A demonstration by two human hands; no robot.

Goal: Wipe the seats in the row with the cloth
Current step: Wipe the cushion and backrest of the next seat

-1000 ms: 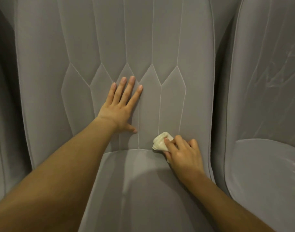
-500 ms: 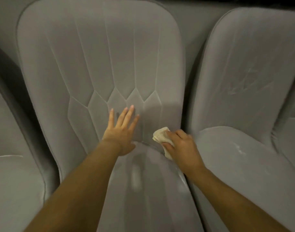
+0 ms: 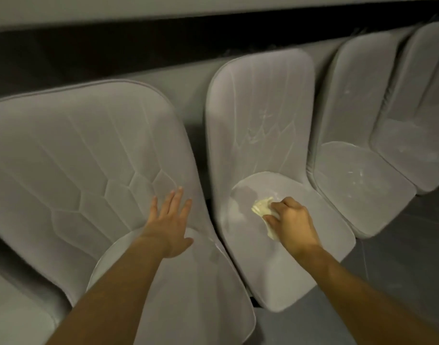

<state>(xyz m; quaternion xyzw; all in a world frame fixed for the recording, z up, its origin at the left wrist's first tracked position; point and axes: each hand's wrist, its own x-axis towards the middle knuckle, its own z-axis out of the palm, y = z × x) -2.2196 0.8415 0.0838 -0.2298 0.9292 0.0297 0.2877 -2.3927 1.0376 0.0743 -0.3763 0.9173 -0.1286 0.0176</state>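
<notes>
Bracing with the left grip point(image 3: 167, 227) released, flat against the backrest of the left seat point(image 3: 76, 158), probably for balance, while scrubbing the cushion of the next seat point(image 3: 300, 270) with the cream cloth point(image 3: 262, 207) bunched tight in the right grip point(image 3: 293, 222), smudgy seats point(image 3: 362, 190) further right likely up next, no containers around tbh.

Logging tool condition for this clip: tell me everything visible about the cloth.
The cloth is a small, pale cream rag, soft-looking and crumpled into a wad. The right hand grips it with curled fingers, hiding its middle; one bunch sticks out beyond the fingers, a tail shows under the palm. It rests on the grey seat cushion, near the backrest.
</notes>
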